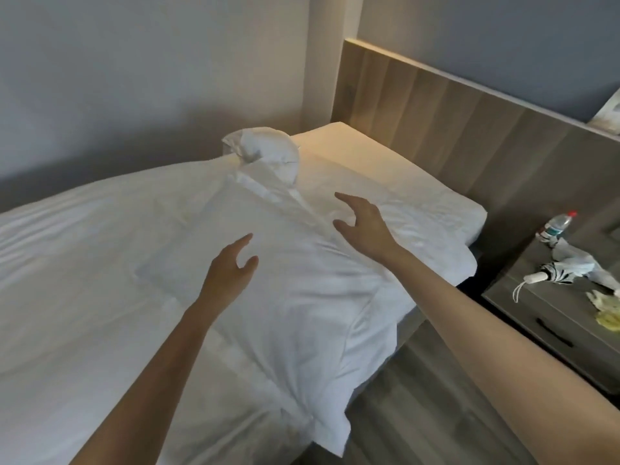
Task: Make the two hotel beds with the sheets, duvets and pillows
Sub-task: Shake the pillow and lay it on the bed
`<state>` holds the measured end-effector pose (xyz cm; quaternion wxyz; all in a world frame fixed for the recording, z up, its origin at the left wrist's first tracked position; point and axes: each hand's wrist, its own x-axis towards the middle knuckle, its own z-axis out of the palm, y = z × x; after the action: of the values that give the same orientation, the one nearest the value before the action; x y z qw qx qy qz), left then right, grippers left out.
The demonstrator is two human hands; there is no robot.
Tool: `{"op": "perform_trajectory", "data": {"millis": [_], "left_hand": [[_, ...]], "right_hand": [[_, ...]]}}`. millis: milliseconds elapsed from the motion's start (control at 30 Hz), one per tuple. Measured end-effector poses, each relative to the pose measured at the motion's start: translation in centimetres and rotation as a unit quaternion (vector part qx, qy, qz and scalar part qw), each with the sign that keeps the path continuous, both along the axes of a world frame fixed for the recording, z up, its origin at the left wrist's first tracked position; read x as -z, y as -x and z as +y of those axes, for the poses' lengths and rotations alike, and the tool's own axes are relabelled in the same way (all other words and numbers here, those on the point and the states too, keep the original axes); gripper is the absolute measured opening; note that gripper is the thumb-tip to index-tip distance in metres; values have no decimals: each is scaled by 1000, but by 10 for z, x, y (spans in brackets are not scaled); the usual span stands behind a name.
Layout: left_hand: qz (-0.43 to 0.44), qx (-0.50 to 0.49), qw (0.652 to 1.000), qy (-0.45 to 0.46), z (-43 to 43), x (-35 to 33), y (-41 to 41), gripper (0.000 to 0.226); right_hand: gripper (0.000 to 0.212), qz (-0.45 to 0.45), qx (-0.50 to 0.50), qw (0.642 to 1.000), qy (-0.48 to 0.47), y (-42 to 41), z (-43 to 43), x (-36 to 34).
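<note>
Forearms [496, 333] extended, left hand [231, 268] and right hand [364, 226] hover over the duvet [134, 270] (grips apart, empty).

No text, brand, number or sign is being shown clearly enough to be read. A blue and white label is being carried round the bottle [557, 225] lying at the back of the nightstand [536, 317], but its print is too blurred to be made out.
</note>
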<state>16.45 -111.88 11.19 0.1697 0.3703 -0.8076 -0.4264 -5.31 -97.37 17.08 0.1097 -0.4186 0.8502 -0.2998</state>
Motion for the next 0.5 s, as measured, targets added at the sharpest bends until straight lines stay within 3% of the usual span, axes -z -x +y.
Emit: {"op": "perform_trajectory", "data": {"millis": [167,333,500], "left_hand": [[-54,126,982,129,40,-18,38,48],[-22,236,926,293,112,-36,101,46],[20,343,870,354,220,-50,163,42]], "right_hand": [[52,101,-3,995,-7,-2,72,7],[50,138,77,987,-2,8,173,9],[50,170,189,966,-43,10,292,8]]}}
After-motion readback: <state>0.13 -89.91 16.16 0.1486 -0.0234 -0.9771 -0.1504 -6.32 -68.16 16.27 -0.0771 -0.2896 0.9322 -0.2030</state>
